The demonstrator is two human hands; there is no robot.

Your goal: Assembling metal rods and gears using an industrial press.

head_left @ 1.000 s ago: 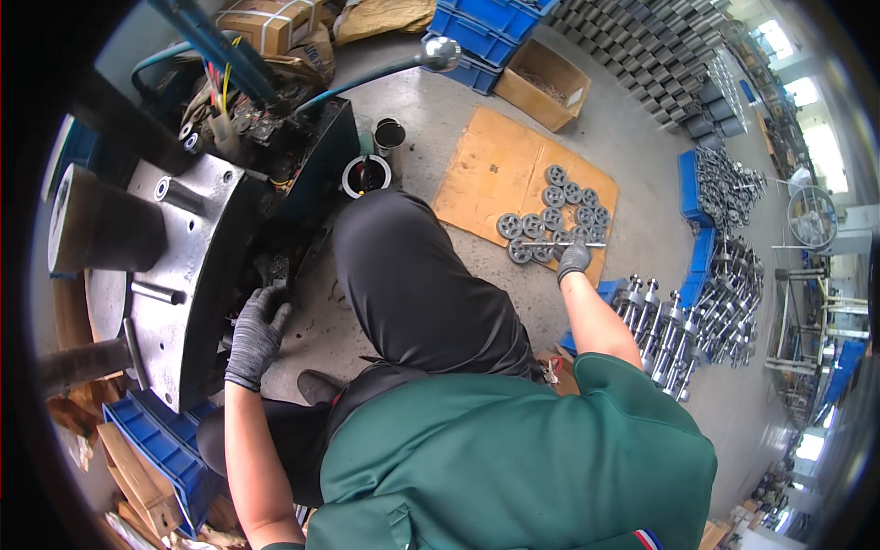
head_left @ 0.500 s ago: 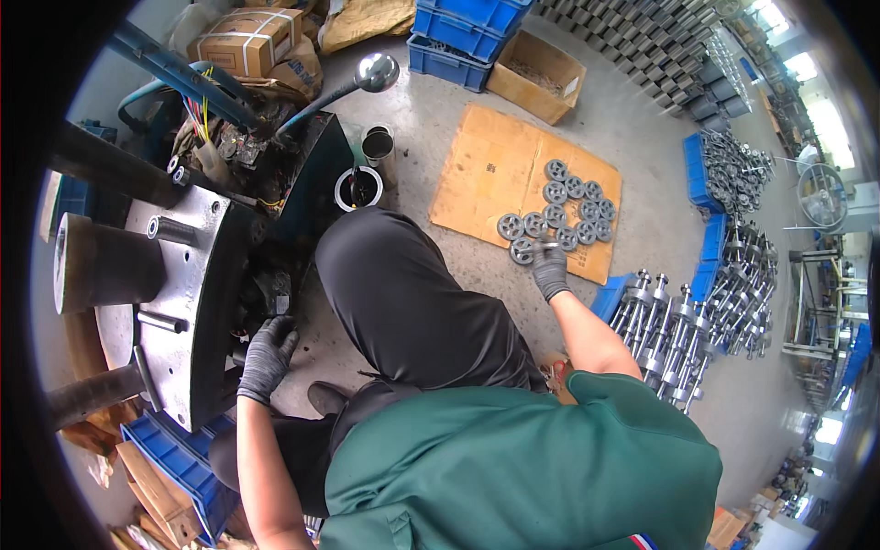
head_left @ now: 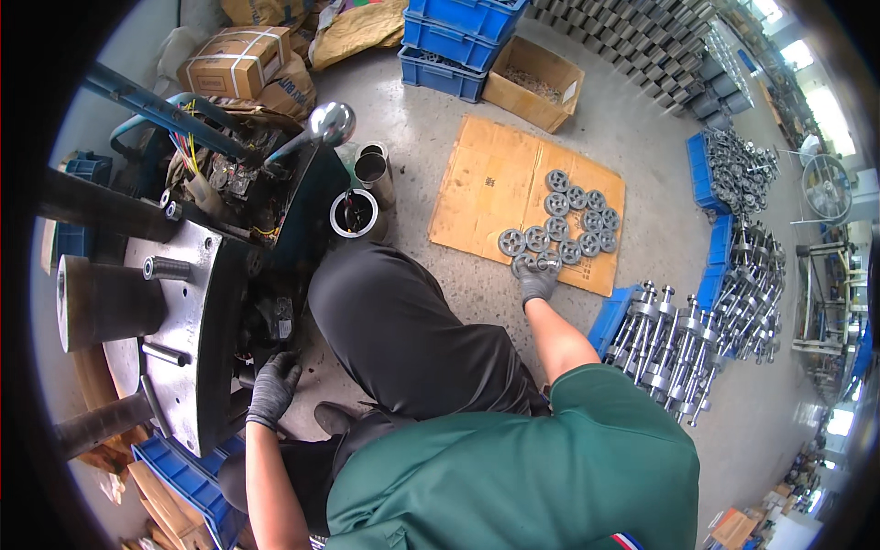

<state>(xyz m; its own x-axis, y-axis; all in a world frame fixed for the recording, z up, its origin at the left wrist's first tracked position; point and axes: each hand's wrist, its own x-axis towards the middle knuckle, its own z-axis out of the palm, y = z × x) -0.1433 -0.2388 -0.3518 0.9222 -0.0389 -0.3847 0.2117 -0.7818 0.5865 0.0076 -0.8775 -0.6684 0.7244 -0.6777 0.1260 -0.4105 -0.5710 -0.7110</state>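
Low at the machine's right side, my left hand (head_left: 274, 389) in a dark grey glove hangs loosely open with no object visible in it. My right hand (head_left: 534, 278), gloved too, is at the near edge of a flat cardboard sheet (head_left: 472, 174). Its fingers are curled over a round grey metal wheel (head_left: 548, 260), partly hidden by the glove. Several similar spoked wheels (head_left: 556, 227) lie flat on the cardboard just beyond the fingers, most of them touching in a cluster.
A press-like machine with a steel plate (head_left: 188, 321) and a ball-ended lever (head_left: 332, 124) stands at left. Beside it are metal cylinders (head_left: 354, 213). Blue crates (head_left: 444, 75) and an open carton (head_left: 532, 82) sit behind; shafts with discs (head_left: 655, 344) are at right.
My right hand has moved slightly left and closer over the lowest wheel, which it now covers. My left hand stays beside the machine. The view has shifted a little.
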